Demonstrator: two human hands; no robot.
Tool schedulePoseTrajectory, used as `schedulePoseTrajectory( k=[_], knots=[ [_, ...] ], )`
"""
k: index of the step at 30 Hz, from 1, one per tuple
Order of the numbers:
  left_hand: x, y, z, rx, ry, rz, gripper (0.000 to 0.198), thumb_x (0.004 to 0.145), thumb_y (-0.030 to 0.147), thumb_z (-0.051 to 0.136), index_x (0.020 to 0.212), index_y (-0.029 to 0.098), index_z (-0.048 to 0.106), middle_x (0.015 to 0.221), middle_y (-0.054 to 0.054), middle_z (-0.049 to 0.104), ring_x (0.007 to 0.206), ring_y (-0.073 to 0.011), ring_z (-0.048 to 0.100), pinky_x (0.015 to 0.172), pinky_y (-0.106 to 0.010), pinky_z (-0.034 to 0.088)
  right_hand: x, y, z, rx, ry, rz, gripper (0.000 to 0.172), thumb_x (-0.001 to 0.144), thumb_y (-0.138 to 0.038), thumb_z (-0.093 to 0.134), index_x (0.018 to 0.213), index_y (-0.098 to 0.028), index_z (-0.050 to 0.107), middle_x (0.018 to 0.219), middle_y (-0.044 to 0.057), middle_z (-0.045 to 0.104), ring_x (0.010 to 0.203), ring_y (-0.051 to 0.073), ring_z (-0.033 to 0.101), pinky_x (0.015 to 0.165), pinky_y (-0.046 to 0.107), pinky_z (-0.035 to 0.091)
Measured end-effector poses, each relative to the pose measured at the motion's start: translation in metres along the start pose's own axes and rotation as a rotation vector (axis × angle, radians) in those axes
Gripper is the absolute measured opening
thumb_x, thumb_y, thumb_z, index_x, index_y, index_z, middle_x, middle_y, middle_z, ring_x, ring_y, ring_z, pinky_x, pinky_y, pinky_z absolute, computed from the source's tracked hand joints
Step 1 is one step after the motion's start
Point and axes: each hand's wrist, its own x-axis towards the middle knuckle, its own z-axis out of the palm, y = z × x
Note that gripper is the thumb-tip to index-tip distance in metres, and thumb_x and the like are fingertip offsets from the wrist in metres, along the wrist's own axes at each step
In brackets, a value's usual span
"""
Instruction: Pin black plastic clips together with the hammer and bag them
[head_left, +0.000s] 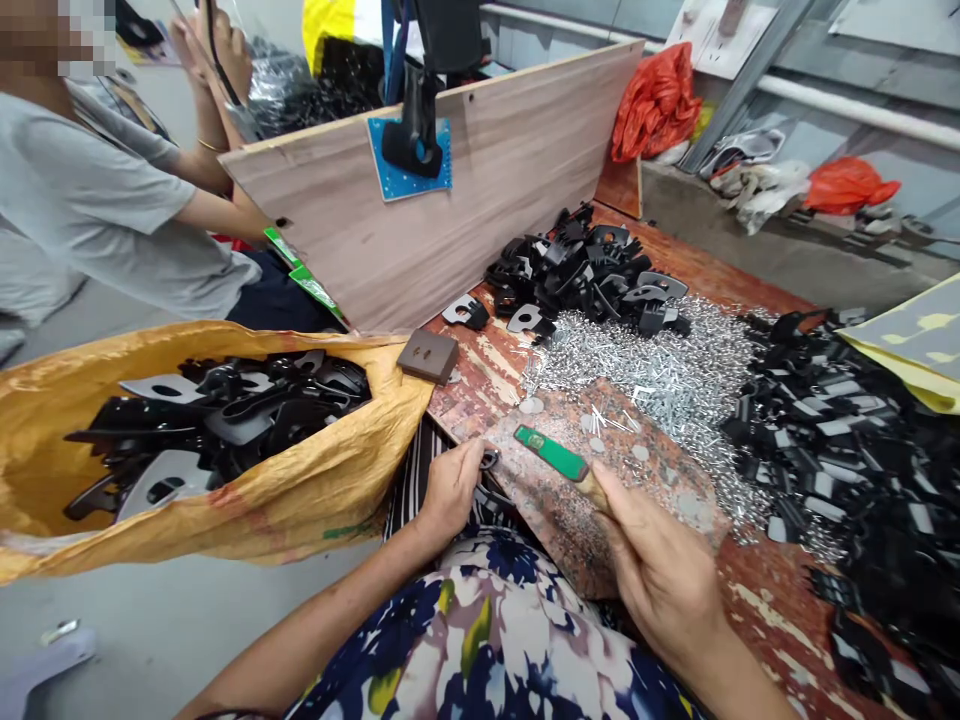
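Observation:
My right hand (664, 570) is closed around the wooden handle of a small hammer (551, 452) with a green head, held above a speckled stone slab (540, 520). At the slab's left edge, my left hand (454, 490) pinches a black plastic clip (489, 460); most of that clip is hidden by the fingers and the edge. A few loose metal pins (600, 418) lie on the slab, among pale round spots. Beyond it spreads a heap of silvery pins (675, 360). Black plastic clip parts (577, 265) are piled behind the pins.
An open yellow sack (352, 440) with black clips stands at left. More black parts (832, 440) cover the table's right side. A brown block (427, 356) rests by the sack. A wooden board (510, 160) divides off another person (112, 200). A phone holder (420, 120) clamps onto the board.

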Motion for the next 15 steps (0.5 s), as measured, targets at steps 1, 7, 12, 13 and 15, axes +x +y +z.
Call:
schedulePoseTrajectory(
  k=[1,7,12,13,15],
  knots=[
    [0.000,0.000,0.000,0.000,0.010,0.001,0.046,0.099,0.050,0.045,0.069,0.019,0.062,0.058,0.002,0.048,0.059,-0.0169,0.046,0.062,-0.029,0.034,0.001,0.000,0.006,0.012,-0.026,-0.012,0.067,0.099,-0.011,0.046,0.162,-0.030,0.028,0.083,0.004,0.068,0.063,0.017,0.063,0.055,0.029,0.051],
    [0.000,0.001,-0.002,0.001,0.008,-0.011,0.047,0.097,0.054,0.046,0.076,0.019,0.069,0.059,0.002,0.051,0.059,-0.0178,0.047,0.062,-0.029,0.035,0.001,0.007,0.022,0.074,-0.102,0.024,0.060,0.102,-0.017,0.045,0.160,-0.025,0.034,0.085,0.006,0.069,0.064,0.017,0.064,0.058,0.030,0.056],
    [0.003,0.005,0.000,0.006,-0.024,0.002,0.048,0.098,0.053,0.044,0.081,0.018,0.072,0.062,0.000,0.056,0.060,-0.0190,0.052,0.063,-0.029,0.040,-0.006,0.009,0.025,0.097,-0.178,0.092,0.053,0.103,-0.020,0.043,0.155,-0.026,0.042,0.092,0.007,0.072,0.067,0.017,0.067,0.062,0.031,0.059],
    [0.004,0.011,-0.004,0.008,-0.044,0.017,0.047,0.098,0.052,0.046,0.080,0.018,0.073,0.063,-0.001,0.059,0.062,-0.0196,0.054,0.064,-0.029,0.042,-0.006,0.010,0.029,0.106,-0.195,0.106,0.049,0.103,-0.019,0.041,0.152,-0.025,0.046,0.097,0.008,0.072,0.070,0.018,0.068,0.064,0.031,0.059],
    [0.005,0.030,-0.023,0.039,-0.075,0.076,0.038,0.096,0.048,0.052,0.085,0.020,0.075,0.073,-0.003,0.068,0.071,-0.0219,0.061,0.071,-0.031,0.047,-0.005,0.016,0.037,0.109,-0.188,0.130,0.044,0.103,-0.018,0.040,0.145,-0.021,0.053,0.105,0.011,0.070,0.079,0.018,0.069,0.069,0.032,0.059]
  ],
)
